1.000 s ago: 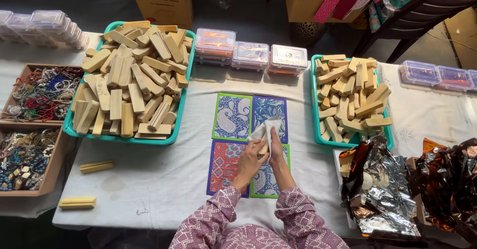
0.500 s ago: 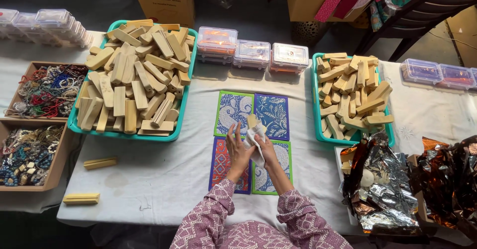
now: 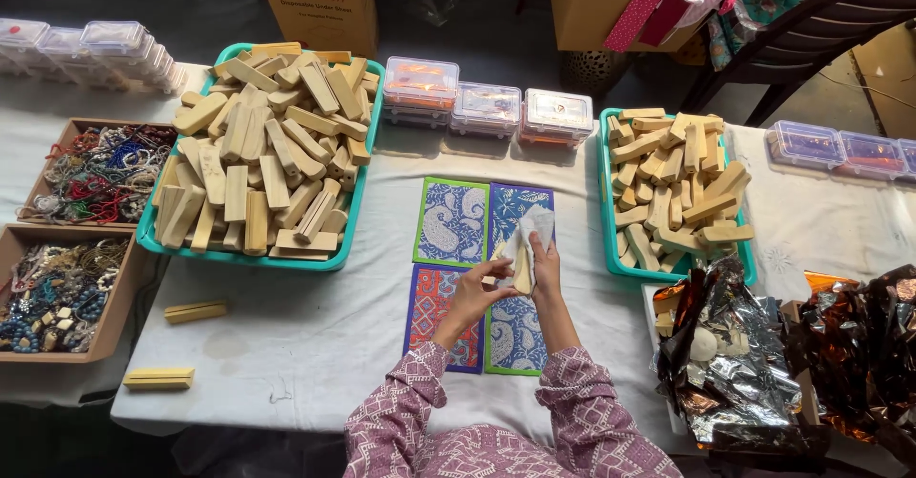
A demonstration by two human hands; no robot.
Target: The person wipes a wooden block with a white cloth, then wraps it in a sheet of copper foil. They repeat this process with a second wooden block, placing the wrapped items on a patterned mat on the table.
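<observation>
My right hand (image 3: 546, 266) holds a pale wooden block (image 3: 522, 268) partly wrapped in a white cloth (image 3: 530, 228), above several patterned cards (image 3: 451, 220) laid in a square on the white table (image 3: 286, 335). My left hand (image 3: 474, 290) has its fingertips on the lower end of the same block. Both arms wear purple patterned sleeves.
A large teal tray (image 3: 153, 239) heaped with wooden blocks stands at left, a smaller teal tray (image 3: 611, 249) of blocks at right. Clear lidded boxes (image 3: 487, 108) line the back. Two bead boxes (image 3: 57, 292) sit far left, two loose blocks (image 3: 194, 312) near them, crumpled foil (image 3: 744, 354) at right.
My hands have shifted slightly toward me and to the right over the cards, turning the wrapped block. The left hand's fingers have spread and moved lower on the block.
</observation>
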